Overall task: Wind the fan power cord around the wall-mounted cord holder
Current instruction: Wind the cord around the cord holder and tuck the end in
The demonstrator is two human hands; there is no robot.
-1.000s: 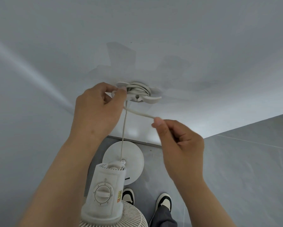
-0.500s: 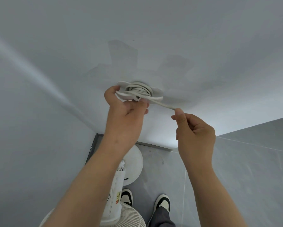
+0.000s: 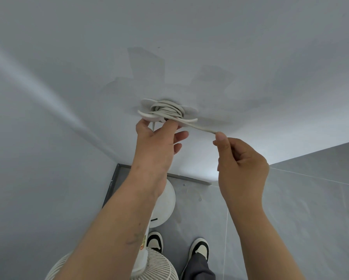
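A white cord holder (image 3: 186, 109) with flat petal-shaped arms is fixed to the pale wall. Several turns of the off-white fan power cord (image 3: 166, 111) are wound around its hub. My left hand (image 3: 157, 140) presses up against the holder's lower edge, fingertips on the coil and a hanging strand. A free length of cord runs right and down from the holder to my right hand (image 3: 238, 158), which pinches it between thumb and forefinger.
The white standing fan is below me: its round base (image 3: 164, 205) on the grey tiled floor, its grille (image 3: 159, 265) at the bottom edge. My two shoes (image 3: 199, 249) stand beside it. A wall corner runs down the left.
My left hand moved from the holder's left side to beneath it. My right hand carried the cord end up and to the right, pulling the strand across the holder's lower edge.
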